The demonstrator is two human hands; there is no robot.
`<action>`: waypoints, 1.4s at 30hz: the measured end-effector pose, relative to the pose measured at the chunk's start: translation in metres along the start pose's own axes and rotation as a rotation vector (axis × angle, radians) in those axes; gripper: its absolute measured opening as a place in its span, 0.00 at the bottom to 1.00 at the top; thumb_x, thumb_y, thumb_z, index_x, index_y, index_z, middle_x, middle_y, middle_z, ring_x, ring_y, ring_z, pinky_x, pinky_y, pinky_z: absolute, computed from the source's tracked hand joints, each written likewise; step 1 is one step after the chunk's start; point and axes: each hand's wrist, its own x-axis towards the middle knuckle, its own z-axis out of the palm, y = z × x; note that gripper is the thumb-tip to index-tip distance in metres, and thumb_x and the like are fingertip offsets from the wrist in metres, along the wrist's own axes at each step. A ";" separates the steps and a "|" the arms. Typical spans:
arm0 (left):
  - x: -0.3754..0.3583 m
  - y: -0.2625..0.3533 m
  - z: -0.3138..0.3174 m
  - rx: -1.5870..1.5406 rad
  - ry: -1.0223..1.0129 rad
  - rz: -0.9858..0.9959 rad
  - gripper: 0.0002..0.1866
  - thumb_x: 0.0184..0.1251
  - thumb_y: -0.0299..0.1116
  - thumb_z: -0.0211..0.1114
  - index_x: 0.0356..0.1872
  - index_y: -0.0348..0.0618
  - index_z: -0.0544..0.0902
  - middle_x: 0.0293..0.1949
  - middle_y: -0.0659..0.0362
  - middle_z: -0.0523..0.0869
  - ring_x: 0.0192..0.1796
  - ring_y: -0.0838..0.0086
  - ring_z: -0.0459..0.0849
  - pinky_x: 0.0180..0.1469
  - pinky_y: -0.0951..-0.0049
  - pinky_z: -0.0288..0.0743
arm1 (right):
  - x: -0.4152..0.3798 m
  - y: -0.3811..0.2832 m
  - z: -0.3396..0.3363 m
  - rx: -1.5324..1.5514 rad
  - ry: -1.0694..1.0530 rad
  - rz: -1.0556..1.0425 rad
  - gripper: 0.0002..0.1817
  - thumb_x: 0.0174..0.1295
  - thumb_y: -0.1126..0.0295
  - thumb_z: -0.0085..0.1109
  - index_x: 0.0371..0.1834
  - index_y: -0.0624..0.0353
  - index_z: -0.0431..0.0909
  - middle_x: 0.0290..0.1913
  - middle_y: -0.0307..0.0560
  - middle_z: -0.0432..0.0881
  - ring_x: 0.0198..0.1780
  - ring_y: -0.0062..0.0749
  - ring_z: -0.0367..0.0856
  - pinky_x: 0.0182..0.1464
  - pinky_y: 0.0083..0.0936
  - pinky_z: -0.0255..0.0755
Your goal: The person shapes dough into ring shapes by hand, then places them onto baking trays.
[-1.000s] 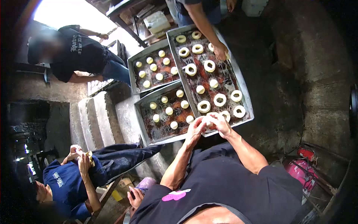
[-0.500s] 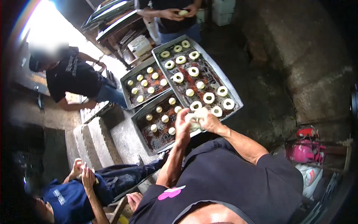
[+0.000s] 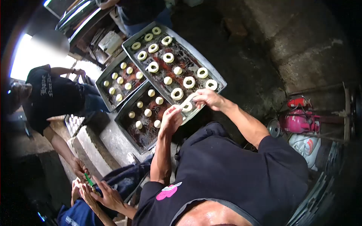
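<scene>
A pale strip of dough (image 3: 189, 100) stretches between my two hands, above the near end of a big metal tray (image 3: 200, 52). My left hand (image 3: 171, 119) is closed on its lower left end. At the other end, my right hand (image 3: 210, 98) pinches it with the fingers together. Under my hands a dough ring (image 3: 187, 107) shows in part. On the big tray lie several more dough rings (image 3: 189, 82) and a couple of dough balls (image 3: 167, 80). Beside it, a smaller tray (image 3: 126, 128) carries several dough balls (image 3: 148, 112).
Another tray (image 3: 101, 90) with dough balls lies farther left. A person in black (image 3: 52, 94) reaches a green thing (image 3: 88, 179) toward several hands (image 3: 96, 194) at lower left. Another person (image 3: 143, 15) stands behind the big tray. At right are a pink gas cylinder (image 3: 299, 121) and a white sack (image 3: 307, 147).
My view has shifted, so the trays sit farther up and left. My hands have drawn apart, with the dough stretched between them. The person in black now reaches down toward the lower left.
</scene>
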 end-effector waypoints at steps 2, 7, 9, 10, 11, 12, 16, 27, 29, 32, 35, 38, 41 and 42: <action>0.025 -0.019 -0.011 -0.139 0.017 0.077 0.04 0.64 0.31 0.58 0.35 0.44 0.75 0.18 0.71 0.65 0.22 0.84 0.68 0.28 0.79 0.65 | 0.002 -0.015 -0.008 -0.075 0.044 0.033 0.07 0.58 0.70 0.59 0.31 0.64 0.78 0.23 0.39 0.77 0.23 0.20 0.76 0.26 0.16 0.70; 0.065 -0.052 -0.039 0.230 0.398 0.101 0.26 0.64 0.36 0.60 0.62 0.43 0.66 0.45 0.56 0.81 0.48 0.69 0.79 0.52 0.69 0.71 | 0.077 -0.019 -0.044 -0.419 0.159 0.021 0.13 0.58 0.63 0.57 0.23 0.62 0.76 0.18 0.39 0.76 0.21 0.18 0.73 0.24 0.18 0.64; 0.050 -0.061 -0.058 0.203 0.402 0.049 0.25 0.64 0.36 0.61 0.61 0.42 0.68 0.44 0.56 0.82 0.47 0.71 0.79 0.49 0.71 0.73 | 0.137 0.006 -0.089 -0.718 0.273 -0.057 0.16 0.59 0.61 0.56 0.22 0.63 0.76 0.17 0.39 0.75 0.20 0.19 0.73 0.23 0.19 0.65; 0.037 -0.061 -0.062 0.284 0.499 -0.039 0.24 0.64 0.35 0.60 0.60 0.41 0.69 0.47 0.56 0.80 0.48 0.72 0.79 0.48 0.73 0.73 | 0.160 0.001 -0.101 -0.827 0.346 -0.047 0.17 0.59 0.59 0.56 0.22 0.63 0.76 0.17 0.38 0.74 0.20 0.20 0.72 0.22 0.20 0.65; 0.020 -0.061 -0.066 0.364 0.596 -0.131 0.22 0.64 0.33 0.60 0.59 0.40 0.70 0.50 0.55 0.78 0.48 0.73 0.78 0.46 0.75 0.74 | 0.182 -0.003 -0.111 -0.935 0.419 -0.036 0.18 0.59 0.58 0.56 0.22 0.63 0.75 0.16 0.38 0.74 0.19 0.20 0.72 0.22 0.21 0.65; 0.003 -0.076 -0.084 0.410 0.638 -0.107 0.21 0.64 0.33 0.60 0.57 0.40 0.71 0.47 0.56 0.79 0.45 0.74 0.79 0.44 0.76 0.74 | 0.214 0.014 -0.129 -0.753 0.559 -0.058 0.21 0.60 0.54 0.55 0.22 0.63 0.75 0.16 0.40 0.74 0.18 0.22 0.71 0.21 0.24 0.65; -0.071 -0.138 -0.123 0.361 0.931 -0.199 0.20 0.64 0.35 0.60 0.55 0.41 0.73 0.38 0.60 0.81 0.34 0.79 0.78 0.33 0.81 0.73 | 0.282 0.024 -0.174 -0.191 0.532 -0.050 0.24 0.63 0.46 0.46 0.28 0.58 0.73 0.17 0.40 0.72 0.19 0.24 0.72 0.21 0.23 0.66; -0.106 -0.205 -0.084 0.235 1.039 -0.463 0.19 0.63 0.31 0.60 0.54 0.38 0.74 0.39 0.59 0.82 0.32 0.79 0.80 0.31 0.82 0.74 | 0.276 0.028 -0.180 -1.015 0.549 -0.165 0.14 0.58 0.63 0.52 0.40 0.63 0.76 0.36 0.61 0.81 0.43 0.54 0.79 0.43 0.42 0.73; -0.074 -0.175 -0.070 0.326 1.004 -0.475 0.19 0.63 0.32 0.60 0.54 0.37 0.74 0.38 0.59 0.82 0.34 0.80 0.80 0.34 0.81 0.74 | 0.306 0.067 -0.177 -1.038 0.357 -0.145 0.14 0.56 0.63 0.54 0.41 0.61 0.76 0.32 0.59 0.80 0.43 0.53 0.80 0.39 0.42 0.74; -0.034 -0.134 -0.064 0.612 0.817 -0.206 0.20 0.64 0.33 0.60 0.56 0.38 0.73 0.41 0.57 0.82 0.41 0.77 0.79 0.41 0.79 0.73 | 0.316 0.092 -0.145 -1.173 0.391 -0.191 0.13 0.52 0.63 0.56 0.35 0.62 0.74 0.39 0.62 0.75 0.37 0.51 0.79 0.35 0.41 0.74; 0.003 -0.095 -0.072 0.413 0.747 -0.166 0.22 0.64 0.34 0.61 0.58 0.39 0.71 0.47 0.58 0.80 0.44 0.74 0.79 0.45 0.74 0.73 | 0.303 0.079 -0.109 -0.756 0.291 0.011 0.13 0.53 0.59 0.56 0.29 0.57 0.69 0.23 0.46 0.73 0.19 0.33 0.72 0.20 0.28 0.68; 0.049 -0.048 -0.050 0.382 0.717 0.021 0.23 0.65 0.36 0.60 0.60 0.41 0.70 0.49 0.58 0.79 0.47 0.75 0.77 0.46 0.73 0.74 | 0.260 0.091 -0.088 -0.690 0.153 -0.228 0.15 0.58 0.59 0.56 0.30 0.58 0.66 0.21 0.41 0.71 0.18 0.25 0.69 0.20 0.21 0.65; 0.079 -0.016 -0.021 0.278 0.674 0.056 0.24 0.68 0.39 0.57 0.63 0.42 0.67 0.52 0.58 0.77 0.50 0.75 0.76 0.47 0.73 0.74 | 0.190 0.077 -0.052 -0.333 0.000 -0.035 0.16 0.53 0.67 0.64 0.40 0.60 0.71 0.35 0.43 0.77 0.33 0.25 0.76 0.35 0.23 0.73; 0.082 -0.016 -0.019 0.263 0.597 0.087 0.24 0.69 0.40 0.56 0.63 0.42 0.66 0.52 0.58 0.77 0.50 0.75 0.76 0.47 0.73 0.74 | 0.159 0.056 -0.034 -0.165 -0.007 0.069 0.16 0.54 0.67 0.64 0.41 0.61 0.71 0.35 0.42 0.77 0.33 0.24 0.76 0.36 0.22 0.74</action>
